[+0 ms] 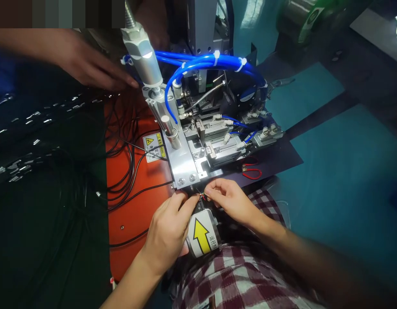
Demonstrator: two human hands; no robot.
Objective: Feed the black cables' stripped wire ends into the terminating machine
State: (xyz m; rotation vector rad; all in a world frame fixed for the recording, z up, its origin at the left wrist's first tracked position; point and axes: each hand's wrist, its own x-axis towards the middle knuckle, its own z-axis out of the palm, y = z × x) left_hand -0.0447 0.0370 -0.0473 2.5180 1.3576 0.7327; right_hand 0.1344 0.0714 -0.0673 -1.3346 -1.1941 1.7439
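My left hand is closed in a pinch at the front edge of the machine's metal plate. Its thumb and finger press on thin coloured wires, which show a little red and green. From the other side, my right hand pinches the same small wires between thumb and fingertips. The two sets of fingertips are nearly touching. What lies beneath my left fingers is hidden. Just below both hands is a white label with a yellow arrow on a rounded housing.
Blue air hoses arch over metal cylinders. Black cables lie across the orange surface at left. Red-handled scissors or snips rest right of the machine. Another person's hand reaches in at upper left.
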